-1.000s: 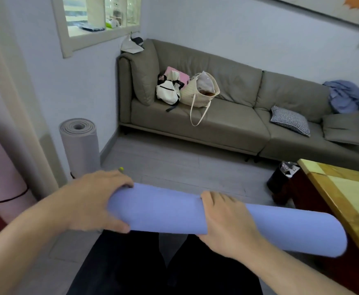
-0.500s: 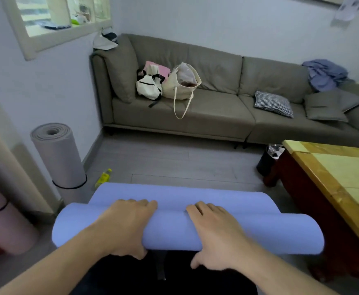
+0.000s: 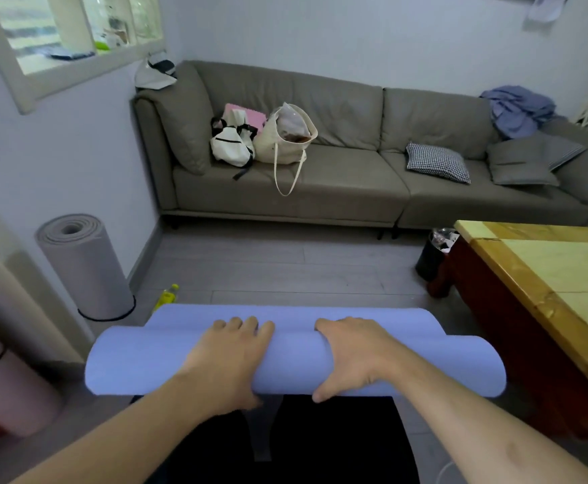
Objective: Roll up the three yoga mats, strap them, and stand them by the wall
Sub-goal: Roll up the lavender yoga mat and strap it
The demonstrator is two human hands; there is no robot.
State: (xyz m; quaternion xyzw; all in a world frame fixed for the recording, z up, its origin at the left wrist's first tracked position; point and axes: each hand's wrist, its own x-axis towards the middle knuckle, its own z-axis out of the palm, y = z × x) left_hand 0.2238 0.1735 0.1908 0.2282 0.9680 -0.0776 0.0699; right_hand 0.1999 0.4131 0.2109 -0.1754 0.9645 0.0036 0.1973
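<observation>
A blue yoga mat (image 3: 146,361) lies across in front of me as a thick roll, with a short flat flap still open on its far side. My left hand (image 3: 231,354) grips the roll left of centre, fingers curled over the top. My right hand (image 3: 350,354) grips it right of centre, thumb under the near side. A grey rolled mat (image 3: 86,267) with a black strap near its base stands upright by the left wall. A pink rolled mat (image 3: 3,389) with a black strap stands at the far left edge.
A grey sofa (image 3: 338,179) with bags and cushions runs along the far wall. A wooden table (image 3: 547,284) stands at the right, with a black bin (image 3: 432,253) beside it. A yellow bottle (image 3: 168,295) lies on the floor near the grey mat.
The blue roll went from held up at an angle to lying level with a flap showing beyond it. Both hands shifted toward its middle. The view swung right and downward.
</observation>
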